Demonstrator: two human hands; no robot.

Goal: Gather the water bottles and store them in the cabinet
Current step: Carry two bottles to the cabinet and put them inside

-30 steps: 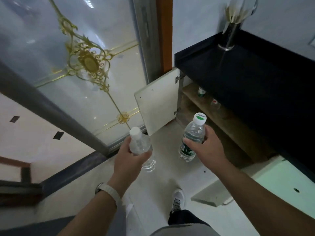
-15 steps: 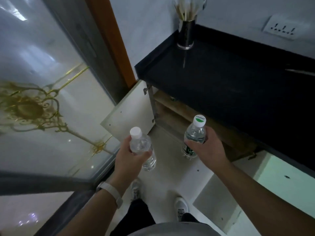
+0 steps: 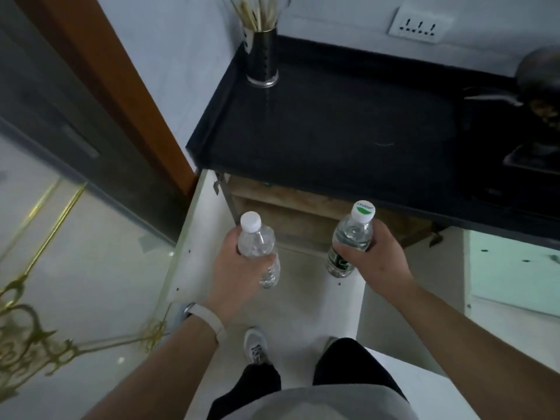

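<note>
I stand facing the open cabinet [image 3: 303, 207] under a black countertop [image 3: 333, 128]. My left hand [image 3: 239, 268] grips a clear water bottle with a plain white cap [image 3: 257, 247], upright, in front of the cabinet's left side. My right hand [image 3: 375, 259] grips a second clear bottle [image 3: 351, 237] with a green-and-white cap and a dark label, also upright, just below the counter's front edge. The cabinet's wooden shelves show between the two bottles; what stands on them is hidden by the counter.
The left cabinet door [image 3: 197, 237] swings open towards me; the right door [image 3: 509, 268] is open too. A metal holder of chopsticks [image 3: 262, 59] stands at the counter's back left, a dark pot [image 3: 539, 86] at its right. Glass door panels with gold ornament [image 3: 60, 268] fill the left.
I have stepped closer and turned right to face the cabinet squarely. Both hands still hold their bottles, now nearer the cabinet opening.
</note>
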